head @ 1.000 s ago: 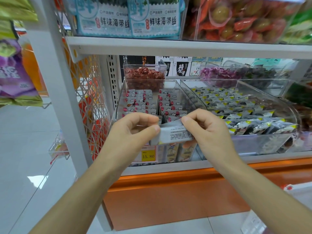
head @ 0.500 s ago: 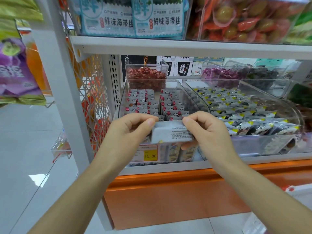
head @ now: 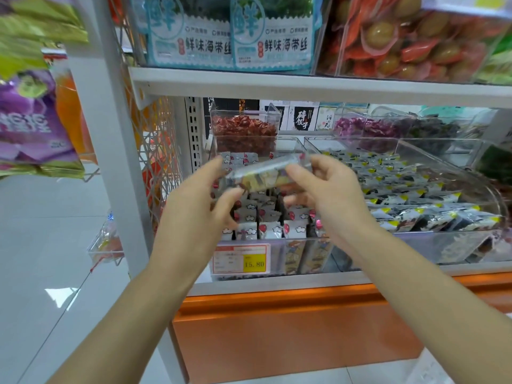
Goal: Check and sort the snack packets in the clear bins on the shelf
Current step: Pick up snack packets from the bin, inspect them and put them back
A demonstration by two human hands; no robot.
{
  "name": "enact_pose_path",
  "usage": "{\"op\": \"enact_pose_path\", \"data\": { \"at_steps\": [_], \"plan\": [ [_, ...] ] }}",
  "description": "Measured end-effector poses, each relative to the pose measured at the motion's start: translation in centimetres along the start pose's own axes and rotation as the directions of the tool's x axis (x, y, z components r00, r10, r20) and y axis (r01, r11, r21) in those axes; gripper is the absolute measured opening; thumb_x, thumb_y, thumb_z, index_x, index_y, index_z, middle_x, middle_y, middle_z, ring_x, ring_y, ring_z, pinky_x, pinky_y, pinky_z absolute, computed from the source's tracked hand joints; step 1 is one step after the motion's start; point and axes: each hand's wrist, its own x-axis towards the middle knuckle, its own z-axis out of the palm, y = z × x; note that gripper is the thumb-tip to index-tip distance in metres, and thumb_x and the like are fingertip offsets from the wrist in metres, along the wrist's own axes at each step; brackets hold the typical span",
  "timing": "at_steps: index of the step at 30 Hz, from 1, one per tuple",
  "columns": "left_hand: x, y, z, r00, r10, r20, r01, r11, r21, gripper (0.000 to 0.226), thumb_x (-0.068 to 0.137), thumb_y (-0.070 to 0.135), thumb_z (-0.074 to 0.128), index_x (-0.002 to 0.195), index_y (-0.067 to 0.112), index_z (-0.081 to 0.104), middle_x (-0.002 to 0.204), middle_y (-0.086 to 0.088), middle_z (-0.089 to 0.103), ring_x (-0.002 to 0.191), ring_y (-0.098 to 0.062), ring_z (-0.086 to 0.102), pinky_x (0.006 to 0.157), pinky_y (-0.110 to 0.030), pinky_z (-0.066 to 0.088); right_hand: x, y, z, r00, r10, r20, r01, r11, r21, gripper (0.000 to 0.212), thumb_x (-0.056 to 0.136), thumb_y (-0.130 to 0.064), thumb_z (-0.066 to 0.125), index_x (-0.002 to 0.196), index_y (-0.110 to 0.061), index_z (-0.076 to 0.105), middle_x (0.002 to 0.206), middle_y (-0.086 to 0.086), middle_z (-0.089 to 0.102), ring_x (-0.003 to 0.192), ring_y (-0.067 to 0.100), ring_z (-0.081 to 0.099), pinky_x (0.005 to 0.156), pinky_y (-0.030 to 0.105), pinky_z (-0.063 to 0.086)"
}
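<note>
Both hands are raised in front of the lower shelf, above the left clear bin (head: 302, 151). The right hand (head: 329, 195) pinches a long snack packet (head: 263, 176) near its right end, fingers curled around it. The left hand (head: 202, 209) sits at the packet's left end with thumb and fingers spread; motion blur makes it impossible to tell whether it really grips the packet or only touches it. The packet itself is smeared: a clear wrapper with brownish and yellow contents shows, but no print can be read.

Below the hands, the left clear bin holds rows of small white packets with red marks (head: 273, 227), partly hidden by the fingers. A price tag (head: 241, 258) on its front reads 15.80; the smaller text is illegible. The neighbouring bin (head: 487, 195) to the right carries black-and-white packets with yellow corners (head: 399, 189), and its far side is cut off by the frame edge. Behind stands a smaller tub of red-wrapped sweets (head: 243, 131). On the upper shelf, blue seaweed packs (head: 230, 31) are cropped at the top.
</note>
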Motion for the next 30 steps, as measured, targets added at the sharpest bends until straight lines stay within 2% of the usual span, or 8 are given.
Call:
{"op": "enact_pose_path", "data": {
  "at_steps": [5, 9, 12, 15, 19, 22, 26, 30],
  "plan": [
    [1.6, -2.4, -0.7, 0.999, 0.040, 0.003, -0.038, 0.921, 0.388, 0.065, 0.086, 0.041, 0.059, 0.141, 0.017, 0.036, 0.139, -0.005, 0.043, 0.127, -0.024, 0.037, 0.101, -0.033, 0.031, 6.1, 0.2, 2.9, 0.986, -0.154, -0.063, 0.125, 0.936, -0.329, 0.024, 0.087, -0.015, 0.066, 0.107, -0.008, 0.056, 0.099, -0.002, 0.062, 0.075, 0.022, 0.069, 0.067, 0.034, 0.059],
    [1.3, -3.4, -0.1, 0.983, -0.079, 0.168, 0.001, 0.907, 0.421, 0.077, 0.086, 0.055, 0.047, 0.146, 0.015, 0.020, 0.152, -0.006, 0.025, 0.137, -0.023, 0.020, 0.110, -0.038, 0.022, 9.8, 1.2, 5.5, 0.975, -0.210, 0.077, 0.215, 0.783, -0.584, 0.038, 0.087, -0.022, 0.065, 0.120, -0.006, 0.055, 0.120, 0.009, 0.058, 0.101, 0.024, 0.061, 0.088, 0.037, 0.050],
    [1.1, -4.1, 0.3, 0.962, -0.137, 0.237, 0.029, 0.912, 0.409, 0.083, 0.087, 0.057, 0.045, 0.149, 0.018, 0.006, 0.155, -0.005, 0.016, 0.140, -0.022, 0.015, 0.111, -0.038, 0.019, 10.8, 2.2, 7.1, 0.942, -0.251, 0.224, 0.334, 0.625, -0.706, 0.029, 0.087, -0.024, 0.064, 0.110, -0.007, 0.061, 0.111, 0.006, 0.062, 0.094, 0.015, 0.054, 0.080, 0.025, 0.042],
    [1.1, -4.3, 0.5, 0.947, -0.164, 0.277, 0.061, 0.936, 0.348, 0.085, 0.086, 0.056, 0.046, 0.149, 0.021, -0.001, 0.156, -0.005, 0.012, 0.142, -0.023, 0.012, 0.112, -0.040, 0.018, 11.1, 3.5, 8.0, 0.927, -0.148, 0.345, 0.366, 0.562, -0.742, 0.026, 0.085, -0.030, 0.066, 0.096, -0.007, 0.062, 0.097, 0.005, 0.062, 0.086, 0.015, 0.052, 0.077, 0.031, 0.044],
    [1.2, -4.4, 0.6, 0.942, -0.167, 0.290, 0.071, 0.946, 0.315, 0.087, 0.086, 0.056, 0.047, 0.149, 0.022, -0.003, 0.157, -0.005, 0.009, 0.143, -0.023, 0.009, 0.112, -0.040, 0.017, 11.7, 4.9, 8.7, 0.896, 0.069, 0.438, 0.407, 0.264, -0.874, 0.030, 0.094, -0.039, 0.047, 0.095, -0.019, 0.070, 0.113, 0.011, 0.057, 0.110, 0.027, 0.046, 0.098, 0.041, 0.034],
    [1.2, -4.3, 0.6, 0.941, -0.163, 0.297, 0.075, 0.955, 0.288, 0.088, 0.086, 0.055, 0.048, 0.149, 0.022, -0.004, 0.157, -0.003, 0.009, 0.142, -0.022, 0.009, 0.112, -0.039, 0.017, 12.7, 4.8, 8.8, 0.906, 0.142, 0.398, 0.332, 0.342, -0.879, 0.035, 0.095, -0.037, 0.043, 0.103, -0.016, 0.070, 0.127, 0.014, 0.048, 0.114, 0.032, 0.044, 0.101, 0.041, 0.030],
    [1.1, -4.2, 0.4, 0.940, -0.155, 0.304, 0.072, 0.961, 0.267, 0.087, 0.086, 0.055, 0.048, 0.149, 0.024, -0.004, 0.156, -0.001, 0.012, 0.141, -0.019, 0.011, 0.111, -0.039, 0.020, 14.3, 4.3, 8.9, 0.922, 0.119, 0.369, 0.270, 0.485, -0.832, 0.029, 0.093, -0.015, 0.046, 0.102, -0.002, 0.070, 0.115, 0.013, 0.066, 0.105, 0.025, 0.061, 0.091, 0.031, 0.043],
    [1.3, -4.3, 0.3, 0.937, -0.159, 0.311, 0.073, 0.960, 0.269, 0.086, 0.086, 0.055, 0.048, 0.149, 0.025, -0.002, 0.155, -0.002, 0.016, 0.140, -0.019, 0.013, 0.110, -0.038, 0.021, 15.4, 4.4, 9.4, 0.923, 0.038, 0.382, 0.325, 0.453, -0.830, 0.020, 0.092, -0.013, 0.054, 0.099, -0.015, 0.072, 0.113, 0.002, 0.069, 0.104, 0.018, 0.062, 0.093, 0.030, 0.044]
  ]
}}
